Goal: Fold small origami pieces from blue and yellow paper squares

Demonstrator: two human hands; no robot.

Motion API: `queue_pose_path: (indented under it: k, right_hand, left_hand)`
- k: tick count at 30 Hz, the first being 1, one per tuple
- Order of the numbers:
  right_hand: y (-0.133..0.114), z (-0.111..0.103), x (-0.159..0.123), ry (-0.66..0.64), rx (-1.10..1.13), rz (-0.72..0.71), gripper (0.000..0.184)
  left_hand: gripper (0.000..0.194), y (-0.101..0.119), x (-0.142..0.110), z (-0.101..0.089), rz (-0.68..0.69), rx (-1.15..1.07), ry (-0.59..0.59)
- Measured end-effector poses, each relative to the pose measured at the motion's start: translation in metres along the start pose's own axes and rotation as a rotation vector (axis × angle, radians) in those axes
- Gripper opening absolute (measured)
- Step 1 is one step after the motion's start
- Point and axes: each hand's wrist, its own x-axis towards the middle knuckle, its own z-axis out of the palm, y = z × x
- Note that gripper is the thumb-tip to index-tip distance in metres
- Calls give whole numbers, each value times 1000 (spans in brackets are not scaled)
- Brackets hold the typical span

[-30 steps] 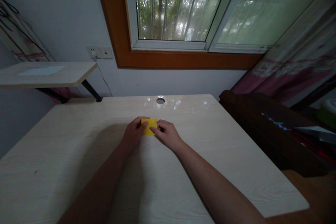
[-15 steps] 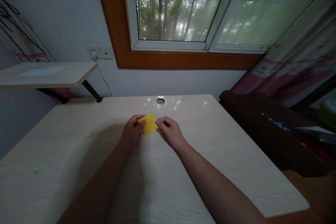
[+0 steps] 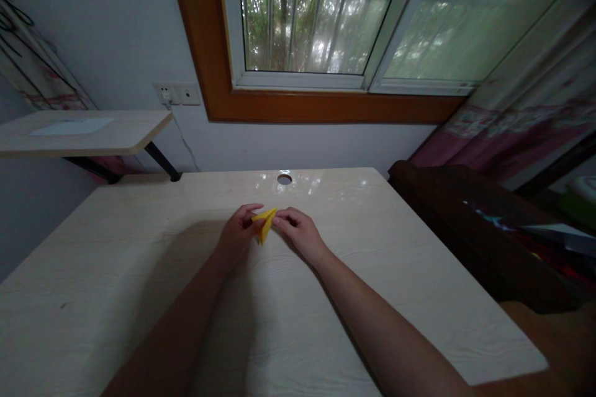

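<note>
Just left of the frame's centre, slightly below the middle, a folded yellow paper (image 3: 267, 227) is held over the pale desk (image 3: 395, 248). The left hand (image 3: 235, 234) pinches its left side, thumb in front; the right hand (image 3: 302, 234) has thumb and fingertips closed on its upper-right corner (a round hole (image 3: 284, 179) lies above them).
</note>
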Motion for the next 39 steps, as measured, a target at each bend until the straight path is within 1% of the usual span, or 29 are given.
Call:
queue_pose_path:
  k: [6, 9, 10, 12, 14, 16, 18, 21, 26, 32, 39]
  right_hand:
    - [1, -1, -1, -24, 10, 26, 22]
    - [2, -1, -1, -6, 44, 72, 23]
    - [3, -1, -1, 5, 55, 84, 24]
    - [4, -1, -1, 24, 72, 89, 25]
    - [4, -1, -1, 28, 88, 83, 25]
    - [3, -1, -1, 15, 109, 78, 26]
    - [2, -1, -1, 7, 124, 78, 26]
    - [1, -1, -1, 34, 112, 78, 25]
    - [-1, -2, -1, 64, 104, 103, 25]
    - [0, -2, -1, 2, 52, 105, 22]
    - [-3, -1, -3, -49, -131, -5, 16]
  left_hand:
    - [43, 3, -2, 1, 2, 40, -67]
    - [35, 5, -4, 1, 43, 71, -36]
    - [36, 5, -5, 1, 58, 77, -13]
    - [41, 4, -5, 1, 59, 58, -8]
    - [48, 1, -5, 2, 14, 5, -75]
    - [64, -1, -4, 4, -42, -46, -150]
    - [74, -2, -4, 5, -70, -70, -178]
    - [72, -1, -3, 5, -60, -64, -167]
    - [69, 0, -1, 3, -6, -68, -109]
    - [67, -4, 1, 0, 28, -27, -42]
    - [63, -6, 1, 0, 77, 77, -67]
